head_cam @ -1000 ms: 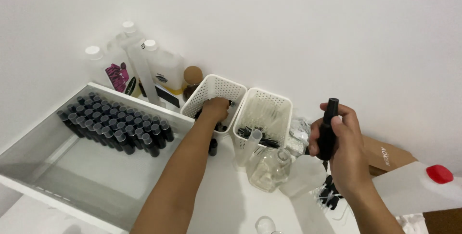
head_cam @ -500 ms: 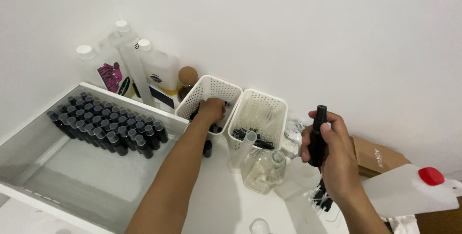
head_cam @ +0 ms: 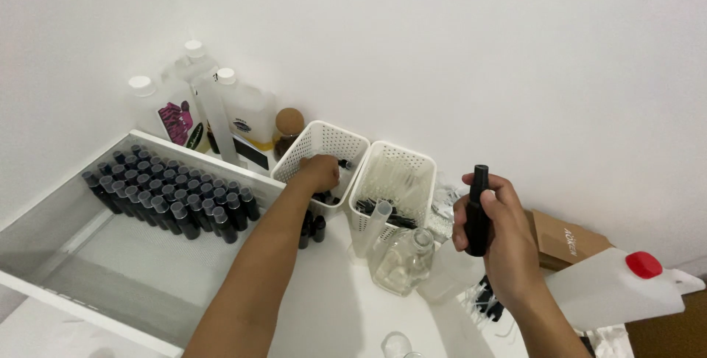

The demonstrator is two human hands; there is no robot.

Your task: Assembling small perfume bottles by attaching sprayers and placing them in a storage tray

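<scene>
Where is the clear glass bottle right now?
In the head view, the clear glass bottle stands on the white table, right of centre, just in front of the right white basket and below-left of the right hand.

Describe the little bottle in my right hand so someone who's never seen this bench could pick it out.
Start at the two white perforated baskets against the wall. Right of them, the right hand holds a slim black bottle upright above the table; unlike the capped black bottles in the tray, it is alone, off the surface.
</scene>
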